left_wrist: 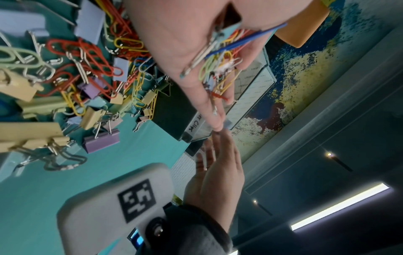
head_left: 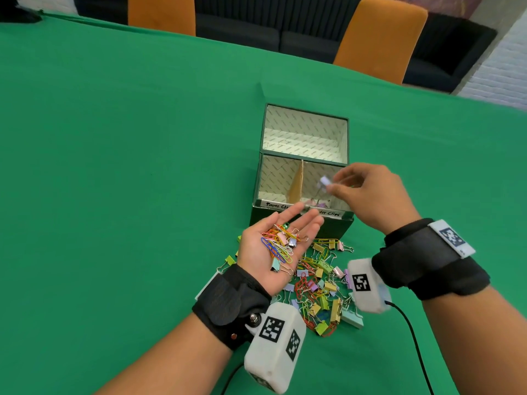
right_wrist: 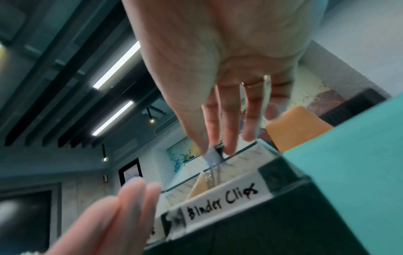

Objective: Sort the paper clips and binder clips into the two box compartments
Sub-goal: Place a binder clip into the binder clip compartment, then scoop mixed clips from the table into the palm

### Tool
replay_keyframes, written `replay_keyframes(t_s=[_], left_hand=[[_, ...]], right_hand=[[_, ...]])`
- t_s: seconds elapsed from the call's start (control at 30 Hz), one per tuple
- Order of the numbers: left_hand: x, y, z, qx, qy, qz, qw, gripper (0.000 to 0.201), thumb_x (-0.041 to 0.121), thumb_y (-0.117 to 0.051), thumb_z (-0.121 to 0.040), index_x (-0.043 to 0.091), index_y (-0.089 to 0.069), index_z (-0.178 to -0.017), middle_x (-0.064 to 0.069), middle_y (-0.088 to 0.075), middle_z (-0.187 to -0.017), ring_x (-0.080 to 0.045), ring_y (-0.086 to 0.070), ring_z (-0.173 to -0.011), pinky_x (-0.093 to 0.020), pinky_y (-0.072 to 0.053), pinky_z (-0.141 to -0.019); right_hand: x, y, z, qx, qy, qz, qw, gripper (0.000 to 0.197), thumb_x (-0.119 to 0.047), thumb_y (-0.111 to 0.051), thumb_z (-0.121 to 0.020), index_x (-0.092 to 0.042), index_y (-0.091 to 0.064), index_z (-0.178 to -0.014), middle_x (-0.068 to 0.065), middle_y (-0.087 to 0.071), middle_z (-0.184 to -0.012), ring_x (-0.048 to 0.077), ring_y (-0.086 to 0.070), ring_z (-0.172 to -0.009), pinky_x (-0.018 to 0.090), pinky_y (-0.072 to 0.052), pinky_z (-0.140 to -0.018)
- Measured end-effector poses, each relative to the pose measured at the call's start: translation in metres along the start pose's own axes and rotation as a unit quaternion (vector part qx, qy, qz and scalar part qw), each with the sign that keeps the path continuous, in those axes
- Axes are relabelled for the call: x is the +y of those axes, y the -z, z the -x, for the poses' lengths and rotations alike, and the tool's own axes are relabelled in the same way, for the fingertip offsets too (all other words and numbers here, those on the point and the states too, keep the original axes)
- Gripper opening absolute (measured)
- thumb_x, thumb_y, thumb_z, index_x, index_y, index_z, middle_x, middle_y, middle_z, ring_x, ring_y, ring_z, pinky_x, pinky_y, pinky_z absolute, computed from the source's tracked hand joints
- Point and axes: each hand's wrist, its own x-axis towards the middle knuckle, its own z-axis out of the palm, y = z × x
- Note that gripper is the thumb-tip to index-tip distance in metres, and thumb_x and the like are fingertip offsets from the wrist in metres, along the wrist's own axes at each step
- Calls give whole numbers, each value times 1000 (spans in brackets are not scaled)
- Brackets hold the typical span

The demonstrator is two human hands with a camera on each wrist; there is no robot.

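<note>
A person's right hand (head_left: 368, 195) pinches a small lilac binder clip (head_left: 324, 182) over the dark green box's (head_left: 336, 226) "Binder Clips" compartment, apparently to drop it, while the flat, palm-up left hand (head_left: 278, 249) beside it serves as a tray for mixed coloured clips (head_left: 281, 246).

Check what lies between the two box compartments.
A tan cardboard divider stands between the paper clip compartment and the binder clip compartment; the head view shows it.

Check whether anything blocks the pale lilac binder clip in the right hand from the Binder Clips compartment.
Nothing visible does. The right hand pinches the pale lilac binder clip above the open right compartment; the cardboard divider stands off to its left.
</note>
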Motion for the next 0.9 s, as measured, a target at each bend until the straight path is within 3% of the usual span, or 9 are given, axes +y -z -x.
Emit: replay_keyframes(t_s=[0.07,0.17,0.3,0.4,0.47,0.57,0.67,0.77,0.9], left_hand=[[0,0,-1,2,-2,0,1000,43,21,-37,-98,-10,-63,-112,-31,-60,-120,-42,-61,-108,-47,-47,-95],[-1,0,-2,7,-5,2,1000,44,21,-36,-99,-10,-64,-111,-31,-60,-119,-42,-59,-111,-46,-49,-93],[-2,0,-2,11,-20,-20,1000,44,23,-34,-99,-6,-58,-122,-28,-60,-122,-35,-63,-104,-40,-51,-91],[-2,2,-3,11,-13,-27,999,46,25,-33,-99,-2,-54,-129,-26,-56,-130,-34,-62,-107,-35,-59,-77],[-2,3,-2,11,-3,-31,999,46,26,-32,-99,0,-55,-129,-25,-57,-130,-36,-57,-116,-35,-60,-70],[-2,3,-1,9,1,-31,999,45,26,-33,-98,0,-57,-126,-25,-61,-123,-37,-59,-114,-37,-56,-80],[-1,3,-2,5,-6,-37,999,46,26,-33,-98,0,-54,-129,-24,-62,-121,-35,-66,-102,-37,-56,-83],[-1,3,-1,-5,-15,-41,999,49,27,-30,-99,-2,-51,-132,-23,-61,-123,-30,-68,-98,-36,-57,-84],[-2,5,-2,0,-11,-47,999,46,27,-30,-99,2,-55,-128,-17,-68,-111,-27,-70,-92,-35,-56,-83]], right_hand=[[-1,-1,3,-12,14,41,999,16,-42,-68,-85,-28,-68,-94,-10,-67,-97,8,-58,-86,24,-41,-72],[-13,3,11,-13,52,-2,999,10,-39,-67,-86,-30,-68,-87,-14,-67,-86,6,-60,-83,22,-43,-66],[-28,8,27,-163,99,-3,982,10,-44,-74,-78,-35,-70,-75,-20,-62,-67,3,-57,-65,23,-45,-57],[-30,6,32,-229,121,60,964,23,-50,-82,-65,-37,-73,-81,-14,-58,-84,0,-52,-76,24,-41,-65],[-30,4,33,-237,136,101,957,34,-53,-83,-59,-39,-73,-89,-7,-55,-93,8,-53,-85,30,-46,-74],[-30,-1,33,-221,148,114,957,29,-49,-82,-65,-38,-75,-90,-2,-53,-92,12,-53,-85,36,-48,-80],[-30,-3,34,-205,157,101,961,14,-45,-77,-74,-36,-74,-84,-4,-52,-89,7,-52,-80,30,-46,-74],[-32,-5,34,-206,160,92,961,14,-47,-70,-81,-50,-60,-72,-6,-50,-86,8,-50,-81,28,-41,-71],[-32,-15,36,-219,161,140,952,9,-48,-66,-83,-42,-70,-88,-9,-46,-89,16,-44,-94,34,-42,-83]])
